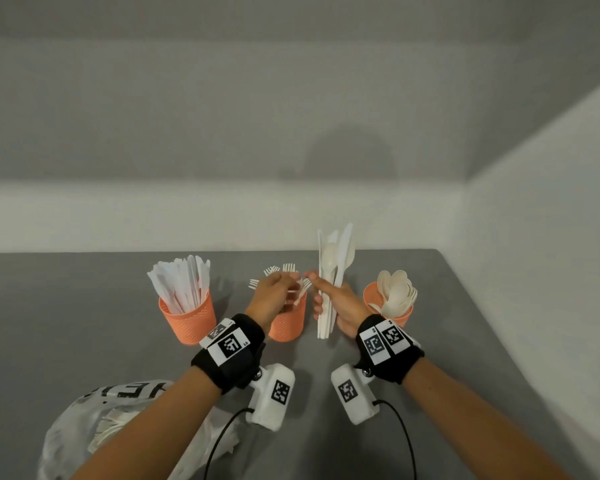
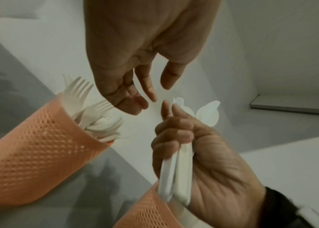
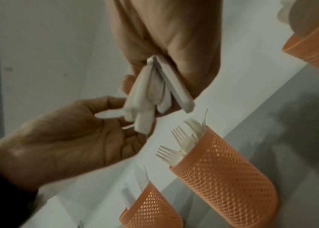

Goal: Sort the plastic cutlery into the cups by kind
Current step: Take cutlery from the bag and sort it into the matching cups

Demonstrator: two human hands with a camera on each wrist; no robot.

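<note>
Three orange mesh cups stand in a row on the grey table (image 1: 84,306). The left cup (image 1: 189,320) holds knives, the middle cup (image 1: 286,327) forks, the right cup (image 1: 373,296) spoons. My right hand (image 1: 329,303) grips a bundle of mixed white cutlery (image 1: 336,258) upright between the fork cup and the spoon cup. In the right wrist view the bundle's handle ends (image 3: 149,95) fan out below the palm. My left hand (image 1: 278,292) hovers over the fork cup (image 2: 33,154). Its fingers (image 2: 150,92) are loosely curved, hold nothing, and point at the bundle a small gap away.
A crumpled clear plastic bag (image 1: 101,427) with more white cutlery lies at the near left, under my left forearm. White walls close off the table at the back and on the right. Black cables hang from both wrist cameras.
</note>
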